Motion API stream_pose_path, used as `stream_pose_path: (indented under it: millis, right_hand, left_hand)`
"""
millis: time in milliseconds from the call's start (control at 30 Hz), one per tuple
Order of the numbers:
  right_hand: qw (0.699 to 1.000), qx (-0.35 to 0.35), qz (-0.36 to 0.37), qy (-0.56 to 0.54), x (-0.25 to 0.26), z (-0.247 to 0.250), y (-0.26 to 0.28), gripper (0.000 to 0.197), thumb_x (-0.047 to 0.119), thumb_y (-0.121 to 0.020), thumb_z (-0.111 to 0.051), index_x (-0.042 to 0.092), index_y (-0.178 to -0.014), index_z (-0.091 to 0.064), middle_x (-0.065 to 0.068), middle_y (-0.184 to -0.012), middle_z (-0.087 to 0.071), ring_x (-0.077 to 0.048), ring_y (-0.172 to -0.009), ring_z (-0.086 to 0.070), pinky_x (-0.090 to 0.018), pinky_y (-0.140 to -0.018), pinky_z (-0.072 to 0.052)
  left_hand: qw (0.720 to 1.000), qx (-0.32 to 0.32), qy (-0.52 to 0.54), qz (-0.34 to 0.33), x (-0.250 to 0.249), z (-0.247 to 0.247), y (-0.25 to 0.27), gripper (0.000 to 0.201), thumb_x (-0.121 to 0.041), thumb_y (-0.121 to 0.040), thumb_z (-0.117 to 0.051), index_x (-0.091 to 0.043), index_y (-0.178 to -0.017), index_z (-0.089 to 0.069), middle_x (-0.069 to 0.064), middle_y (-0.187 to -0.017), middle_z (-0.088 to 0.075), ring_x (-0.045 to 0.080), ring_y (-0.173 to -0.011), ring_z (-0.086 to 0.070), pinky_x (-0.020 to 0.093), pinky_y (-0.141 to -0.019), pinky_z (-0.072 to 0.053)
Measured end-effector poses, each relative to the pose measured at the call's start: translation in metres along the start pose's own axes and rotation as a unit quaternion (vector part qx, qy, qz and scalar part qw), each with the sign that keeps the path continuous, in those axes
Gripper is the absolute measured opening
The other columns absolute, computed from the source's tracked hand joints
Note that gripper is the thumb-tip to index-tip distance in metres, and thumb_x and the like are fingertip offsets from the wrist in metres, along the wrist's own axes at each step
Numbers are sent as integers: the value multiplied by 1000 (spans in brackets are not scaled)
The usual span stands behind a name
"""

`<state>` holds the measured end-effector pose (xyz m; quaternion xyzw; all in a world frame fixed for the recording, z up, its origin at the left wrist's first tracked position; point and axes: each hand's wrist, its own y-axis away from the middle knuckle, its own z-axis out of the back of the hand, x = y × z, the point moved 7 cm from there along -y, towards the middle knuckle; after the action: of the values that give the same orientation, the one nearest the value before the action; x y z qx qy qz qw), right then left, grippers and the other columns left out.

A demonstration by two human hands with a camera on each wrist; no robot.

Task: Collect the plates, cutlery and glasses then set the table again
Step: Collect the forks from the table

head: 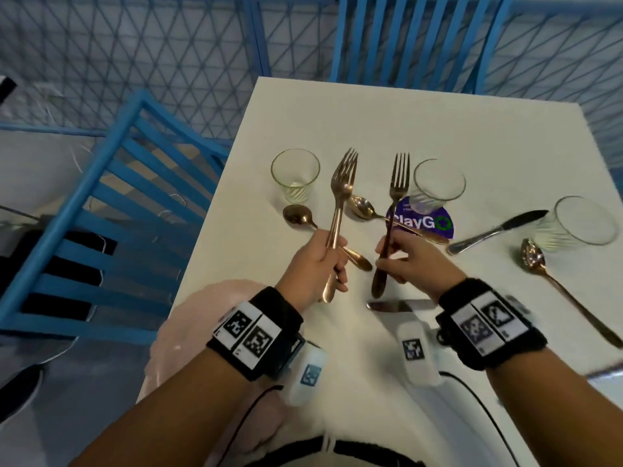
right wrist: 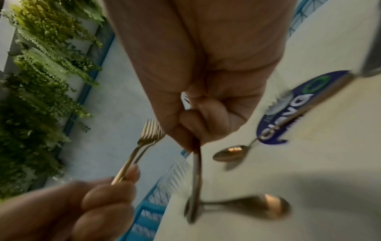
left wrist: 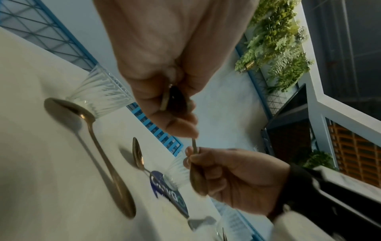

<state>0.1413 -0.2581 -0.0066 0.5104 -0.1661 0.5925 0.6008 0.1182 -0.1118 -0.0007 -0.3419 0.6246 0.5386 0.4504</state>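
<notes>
The left hand (head: pixel 312 264) is closed round the handles of 2 forks (head: pixel 340 197), held together with tines up; the right wrist view shows the pair (right wrist: pixel 144 143) slightly splayed. The right hand (head: pixel 408 261) pinches a third fork (head: pixel 392 214) between thumb and fingers part-way along its handle, tines up, the handle end hanging free below the grip. The 2 hands are near each other above the table (head: pixel 371 123), which looks like a hand-over or bundling of forks.

Risks, as I judge them: the right-hand pinch is light and the fork could swivel or slip if it meets the left-hand pair. Adding a third handle to the left fist means loosening it, and the 2 splayed forks could slide out.

Just below the left hand lies a spoon (head: pixel 323 237); a dropped fork would land on it. Beyond the right hand a second spoon (head: pixel 381 214) lies across a purple sticker (head: pixel 435 224), with a glass (head: pixel 438 183) just past it. Another glass (head: pixel 295 175) stands beyond the left hand. Swinging tines could knock either one.

Out to the right are a knife (head: pixel 499 230), a third glass (head: pixel 580 220) and a spoon (head: pixel 566 291). Near the wrists lie another knife (head: pixel 394 305) and a pink plate (head: pixel 202 315).
</notes>
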Motion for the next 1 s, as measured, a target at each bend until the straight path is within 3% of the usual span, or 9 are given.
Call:
stream_pose_path:
  millis: [167, 300, 400, 567, 633, 733, 800, 867, 1000]
  right_hand:
    - [997, 77, -8, 0, -32, -34, 37, 17, 9, -83, -65, 21, -82, -54, 2, -71, -58, -9, -57, -60, -17, -57, -50]
    - [988, 142, -30, -51, -44, -57, 56, 11, 12, -93, -51, 14, -83, -55, -2, -67, -61, -3, -50, -62, -17, -58, -55]
    - [984, 167, -42, -47, -51, -68, 64, 16, 14, -97, -44, 8, -88, -56, -3, -67, -62, -3, -52, -62, -15, -59, -54]
    - [982, 186, -19, -13, -54, -89, 73, 17, 13, -93, -53, 16, -77, -48, -2, -63, -62, 1, -43, -60, -12, -53, -53]
    - [979, 202, -19, 22, -58, -100, 75, 15, 15, -92, -55, 14, -79, -49, -5, -66, -64, -4, -48, -62, -16, -56, -55]
    - [967, 222, 6, 126, -60, -116, 79, 16, 21, -93, -52, 10, -82, -52, -15, -78, -66, -21, -68, -61, -30, -72, -53]
    - [958, 214, 23, 189, -61, -120, 83, 27, 24, -95, -49, 12, -70, -49, -16, -80, -64, -20, -71, -55, -26, -70, -44]
    - [955, 221, 19, 197, -63, -125, 87, 37, 22, -96, -46, 16, -60, -43, -16, -80, -67, -22, -68, -57, -25, -68, -44]
    - [957, 257, -9, 138, -68, -133, 92, 37, 15, -98, -42, 14, -62, -48, -17, -76, -69, -13, -57, -60, -22, -70, -49]
  left_hand:
    - [998, 3, -39, 40, 31, -14, 34, 18, -2, -98, -29, -8, -105, -43, 4, -72, -50, 16, -65, -54, 30, -70, -52]
    - [996, -19, -52, 74, 55, -26, 56, 19, -2, -97, -29, -9, -101, -45, 4, -74, -55, 20, -73, -56, 40, -84, -53]
    - [994, -38, -52, 84, 67, -33, 69, 19, 0, -97, -31, -11, -95, -47, 5, -78, -54, 17, -74, -55, 36, -82, -53]
    - [989, -80, -87, 94, 85, -34, 90, 23, -2, -95, -39, -19, -85, -51, 3, -80, -58, 21, -80, -58, 42, -91, -49]
    - [983, -87, -125, 100, 91, -34, 98, 24, -2, -93, -42, -21, -82, -52, 2, -78, -60, 23, -81, -59, 37, -87, -50]
    - [966, -90, -217, 107, 99, -33, 110, 22, -3, -92, -44, -20, -81, -53, -2, -75, -60, 16, -76, -58, 17, -72, -44]
    - [951, -92, -271, 117, 104, -32, 116, 14, -6, -91, -48, -13, -91, -60, 6, -84, -66, 19, -80, -60, 23, -75, -45]
    - [943, -96, -291, 129, 108, -32, 122, 18, -8, -90, -50, -3, -102, -63, 15, -97, -69, 23, -85, -61, 27, -79, -45]
    - [922, -94, -351, 135, 113, -37, 127, 22, -12, -91, -51, -1, -106, -62, 14, -100, -67, 27, -94, -61, 22, -73, -37]
